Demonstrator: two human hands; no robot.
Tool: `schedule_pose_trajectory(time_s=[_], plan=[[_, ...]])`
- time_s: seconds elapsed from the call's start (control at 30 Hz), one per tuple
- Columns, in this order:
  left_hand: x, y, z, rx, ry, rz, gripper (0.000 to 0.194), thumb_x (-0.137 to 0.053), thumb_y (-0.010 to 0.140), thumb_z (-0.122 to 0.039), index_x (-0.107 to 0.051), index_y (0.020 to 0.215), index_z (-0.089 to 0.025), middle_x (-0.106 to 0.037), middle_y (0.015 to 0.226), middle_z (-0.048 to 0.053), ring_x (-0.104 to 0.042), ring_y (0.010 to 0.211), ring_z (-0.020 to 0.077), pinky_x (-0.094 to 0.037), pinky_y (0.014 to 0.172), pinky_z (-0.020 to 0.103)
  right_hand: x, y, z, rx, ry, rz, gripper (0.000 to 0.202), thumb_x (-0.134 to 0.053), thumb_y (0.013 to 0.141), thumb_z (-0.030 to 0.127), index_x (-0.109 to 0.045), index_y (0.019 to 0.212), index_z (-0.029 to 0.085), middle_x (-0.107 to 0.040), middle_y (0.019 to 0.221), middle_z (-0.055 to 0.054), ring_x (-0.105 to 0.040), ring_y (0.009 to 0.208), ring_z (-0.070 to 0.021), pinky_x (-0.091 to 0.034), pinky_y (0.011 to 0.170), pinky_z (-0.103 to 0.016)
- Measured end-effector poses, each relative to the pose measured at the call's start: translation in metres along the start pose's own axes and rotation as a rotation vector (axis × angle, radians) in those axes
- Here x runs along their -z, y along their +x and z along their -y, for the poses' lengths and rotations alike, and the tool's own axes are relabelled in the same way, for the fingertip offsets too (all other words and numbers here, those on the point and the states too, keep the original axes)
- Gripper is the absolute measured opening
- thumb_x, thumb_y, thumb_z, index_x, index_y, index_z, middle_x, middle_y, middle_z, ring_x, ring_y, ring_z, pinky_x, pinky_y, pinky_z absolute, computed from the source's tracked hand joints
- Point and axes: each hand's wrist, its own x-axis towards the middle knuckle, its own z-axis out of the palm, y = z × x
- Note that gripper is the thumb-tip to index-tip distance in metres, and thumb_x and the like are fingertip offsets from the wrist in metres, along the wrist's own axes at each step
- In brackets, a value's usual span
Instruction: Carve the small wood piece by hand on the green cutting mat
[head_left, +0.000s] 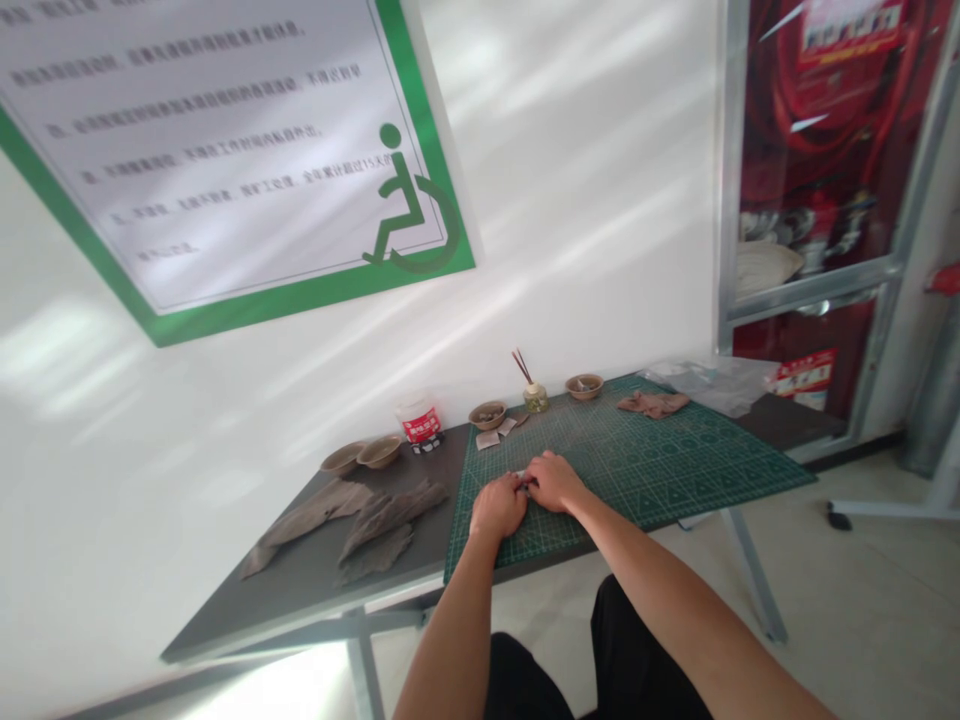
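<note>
My left hand (500, 506) and my right hand (553, 482) meet over the near left part of a green cutting mat (637, 470). Between their fingertips is a small pale piece (523, 480), mostly covered by the fingers; its kind is too small to make out. Both hands have curled fingers pressed around it. Beyond them lie small beige squares (488, 439) beside a bowl (487, 415) with small contents.
Grey-brown cloths (386, 520) and two shallow bowls (380, 452) are on the table's left. At the back stand a red-labelled container (421, 425), a glass jar with sticks (535, 397) and another bowl (584, 386). A pinkish cloth (652, 403) and plastic bag (712, 380) lie right.
</note>
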Motion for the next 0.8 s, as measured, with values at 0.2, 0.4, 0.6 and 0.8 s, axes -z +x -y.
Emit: schedule_pose_trajectory(time_s=[0.2,0.4,0.6,0.8], plan=[[0.001,-0.001,-0.002,-0.002,0.009,-0.013,0.037,-0.039,0.084,-0.027,-0.059,0.116,-0.029,-0.056,0.126,0.0,-0.048,0.118,0.0179,-0.037,0.098,0.028,-0.002,-0.001,0.001,-0.059,-0.015,-0.037,0.022,-0.046,0.083,0.025,-0.067,0.088,0.02,-0.064,0.094,-0.007,-0.048,0.096,-0.0212,-0.033,0.08,-0.031],[0.004,-0.003,-0.005,-0.022,0.015,-0.036,0.035,-0.038,0.084,-0.025,-0.062,0.109,-0.026,-0.059,0.122,0.002,-0.05,0.117,0.0188,-0.037,0.097,0.029,-0.003,0.006,-0.001,-0.11,-0.034,-0.05,0.028,-0.04,0.088,0.029,-0.066,0.085,0.019,-0.063,0.094,-0.008,-0.048,0.096,-0.0215,-0.034,0.078,-0.031],[0.005,-0.003,-0.005,-0.024,0.018,-0.034,0.036,-0.038,0.084,-0.024,-0.061,0.111,-0.026,-0.058,0.123,0.002,-0.049,0.117,0.0186,-0.037,0.098,0.029,-0.004,0.008,-0.004,-0.065,-0.002,-0.035,0.027,-0.041,0.087,0.028,-0.067,0.087,0.02,-0.064,0.094,-0.007,-0.048,0.095,-0.0204,-0.033,0.079,-0.03],[0.003,-0.002,-0.002,0.006,-0.007,-0.013,0.039,-0.039,0.084,-0.027,-0.057,0.118,-0.029,-0.055,0.127,-0.001,-0.048,0.119,0.0176,-0.036,0.099,0.029,-0.003,0.004,-0.003,0.015,0.017,0.007,0.023,-0.048,0.083,0.029,-0.067,0.092,0.021,-0.064,0.095,-0.005,-0.048,0.096,-0.0206,-0.033,0.08,-0.03]])
